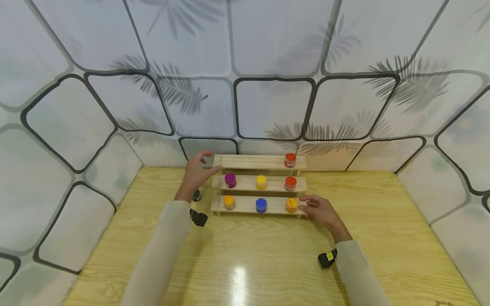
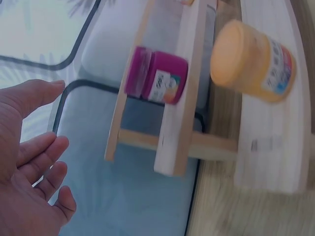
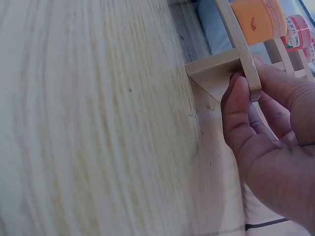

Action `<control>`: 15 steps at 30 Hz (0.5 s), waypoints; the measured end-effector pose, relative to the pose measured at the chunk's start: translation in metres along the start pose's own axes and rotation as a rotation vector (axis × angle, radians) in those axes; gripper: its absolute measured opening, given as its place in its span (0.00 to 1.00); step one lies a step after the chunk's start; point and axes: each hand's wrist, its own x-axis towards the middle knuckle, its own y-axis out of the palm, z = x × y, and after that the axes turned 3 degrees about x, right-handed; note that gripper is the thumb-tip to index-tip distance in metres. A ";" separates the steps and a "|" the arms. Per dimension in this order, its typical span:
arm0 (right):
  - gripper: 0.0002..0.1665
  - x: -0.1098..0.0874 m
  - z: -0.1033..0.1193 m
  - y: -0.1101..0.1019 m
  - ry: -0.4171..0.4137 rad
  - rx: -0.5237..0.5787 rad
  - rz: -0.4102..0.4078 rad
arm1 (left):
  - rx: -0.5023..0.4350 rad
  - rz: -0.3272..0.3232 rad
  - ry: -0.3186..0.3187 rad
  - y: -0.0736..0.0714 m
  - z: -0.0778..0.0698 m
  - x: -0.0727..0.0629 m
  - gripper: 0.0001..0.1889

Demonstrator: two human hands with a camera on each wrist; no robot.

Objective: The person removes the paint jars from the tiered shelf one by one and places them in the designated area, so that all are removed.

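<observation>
Rack [image 1: 245,161] | R hand [image 1: 320,211]: fingers pinch btm tier [image 1: 245,204] | L hand [image 1: 196,173]: fingers spread

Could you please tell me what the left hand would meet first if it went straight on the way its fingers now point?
The left hand would probably meet the left end of the long, pale wooden top shelf; depth is unclear in the head view, so it might pass behind instead.

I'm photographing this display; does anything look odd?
A dark round jar stands on the yellow wood table, left of the pale wooden tiered rack holding the other jars. The rightmost orange round jar bears a dark mark.
</observation>
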 end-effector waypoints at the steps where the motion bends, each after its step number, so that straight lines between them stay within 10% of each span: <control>1: 0.25 0.000 0.000 0.000 -0.003 -0.001 0.001 | -0.001 0.003 0.002 0.001 -0.002 0.001 0.31; 15: 0.26 0.000 0.001 0.000 0.004 0.013 -0.001 | -0.034 0.012 0.053 0.031 -0.035 0.013 0.30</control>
